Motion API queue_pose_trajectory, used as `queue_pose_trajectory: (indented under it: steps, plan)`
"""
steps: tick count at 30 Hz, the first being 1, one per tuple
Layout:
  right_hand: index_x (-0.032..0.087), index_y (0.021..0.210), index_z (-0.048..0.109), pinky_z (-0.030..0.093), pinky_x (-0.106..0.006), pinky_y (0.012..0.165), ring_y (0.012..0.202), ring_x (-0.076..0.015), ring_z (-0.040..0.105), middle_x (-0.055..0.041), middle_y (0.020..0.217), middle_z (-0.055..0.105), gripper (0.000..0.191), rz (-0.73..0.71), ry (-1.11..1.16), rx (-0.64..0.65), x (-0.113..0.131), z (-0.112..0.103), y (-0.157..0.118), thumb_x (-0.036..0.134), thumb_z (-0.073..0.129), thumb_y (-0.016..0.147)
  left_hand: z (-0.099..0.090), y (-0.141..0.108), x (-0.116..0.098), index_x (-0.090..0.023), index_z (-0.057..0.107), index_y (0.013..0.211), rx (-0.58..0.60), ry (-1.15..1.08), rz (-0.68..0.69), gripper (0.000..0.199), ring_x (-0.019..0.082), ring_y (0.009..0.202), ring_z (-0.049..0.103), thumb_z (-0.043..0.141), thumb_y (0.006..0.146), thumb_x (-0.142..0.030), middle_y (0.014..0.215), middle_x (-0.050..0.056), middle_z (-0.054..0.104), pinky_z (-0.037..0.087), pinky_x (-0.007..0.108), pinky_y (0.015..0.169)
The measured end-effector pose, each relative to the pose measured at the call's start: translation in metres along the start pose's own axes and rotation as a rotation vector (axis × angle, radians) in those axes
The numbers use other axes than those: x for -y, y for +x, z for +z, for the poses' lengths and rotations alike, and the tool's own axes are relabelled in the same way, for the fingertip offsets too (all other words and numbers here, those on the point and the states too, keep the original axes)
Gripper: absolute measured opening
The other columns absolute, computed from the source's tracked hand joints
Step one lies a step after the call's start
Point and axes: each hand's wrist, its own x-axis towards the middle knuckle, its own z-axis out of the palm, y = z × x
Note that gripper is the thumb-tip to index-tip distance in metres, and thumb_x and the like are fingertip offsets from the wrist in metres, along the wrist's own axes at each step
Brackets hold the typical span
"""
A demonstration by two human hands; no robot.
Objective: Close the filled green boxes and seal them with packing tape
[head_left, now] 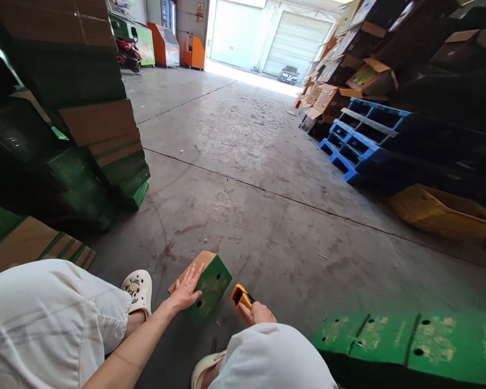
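My left hand lies with stretched, slightly spread fingers across a small green and brown cardboard box, which stands tilted in view on the concrete floor between my feet. Round holes show in the box's green side. To its right, my right hand is closed around a yellow-and-black handheld tool. The tool's front end points toward the box, a small gap apart from it. Its exact kind is not clear, and my knee hides part of that wrist.
Stacked green and brown cartons rise at left. A row of green boxes lies at lower right. Farther right are a yellow crate, blue pallets and piled open cartons. A parked car stands beyond the doorway.
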Motion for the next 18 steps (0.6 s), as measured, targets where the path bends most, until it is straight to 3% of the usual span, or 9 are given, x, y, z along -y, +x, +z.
queue_pose_trajectory:
  steps: [3,7,12,13,15,18]
  plan:
    - [0.028,0.085,0.062,0.054,-0.046,0.083,0.100,-0.0393,0.077,-0.0178,0.094,0.078,0.032,0.006,-0.024,-0.006,-0.014,0.012,0.016,0.053,0.049,0.101,-0.003,0.011,0.030,-0.029,0.005,0.172,-0.082,-0.098,0.020,0.105,0.028,0.166,0.001,0.066,0.086,-0.031,0.180,0.009,0.002,0.015,0.052,0.132]
    - [0.023,0.099,0.064,0.054,-0.040,0.091,0.106,-0.0345,0.077,-0.0151,0.095,0.077,0.023,-0.039,-0.041,0.000,-0.020,0.034,0.036,0.041,0.050,0.103,0.009,0.021,0.057,-0.019,0.012,0.171,-0.242,-0.296,0.004,0.101,0.029,0.165,0.016,0.062,0.091,-0.058,0.178,0.015,0.017,0.019,0.043,0.132]
    - [0.015,0.117,0.068,0.045,-0.049,0.110,0.119,-0.0365,0.068,-0.0212,0.118,0.072,0.035,-0.123,0.039,-0.318,-0.002,0.052,0.042,0.040,0.050,0.102,0.014,0.035,0.068,-0.016,0.027,0.166,-0.288,-0.425,-0.072,0.094,0.029,0.157,0.038,0.054,0.093,-0.068,0.170,0.017,0.038,0.027,0.042,0.129]
    - [0.015,0.122,0.068,0.044,-0.050,0.113,0.122,-0.0363,0.066,-0.0214,0.123,0.071,0.039,-0.197,0.142,-0.297,0.006,0.055,0.042,0.043,0.050,0.102,0.013,0.037,0.068,-0.018,0.030,0.165,-0.300,-0.432,-0.086,0.092,0.029,0.156,0.040,0.054,0.093,-0.069,0.169,0.016,0.041,0.029,0.042,0.129]
    - [0.017,0.131,0.065,0.043,-0.048,0.116,0.130,-0.0352,0.062,-0.0193,0.134,0.069,0.048,-0.344,0.408,-0.101,0.028,0.062,0.044,0.050,0.058,0.097,0.011,0.043,0.068,-0.020,0.036,0.163,-0.302,-0.452,-0.118,0.089,0.030,0.153,0.045,0.057,0.092,-0.069,0.165,0.014,0.048,0.032,0.043,0.128]
    - [0.019,0.141,0.060,0.042,-0.046,0.120,0.139,-0.0343,0.057,-0.0151,0.144,0.066,0.070,-0.306,0.768,0.274,0.064,0.074,0.052,0.060,0.073,0.086,0.006,0.047,0.067,-0.021,0.044,0.159,-0.186,-0.586,-0.125,0.089,0.032,0.143,0.057,0.063,0.088,-0.072,0.154,0.013,0.061,0.043,0.044,0.121]
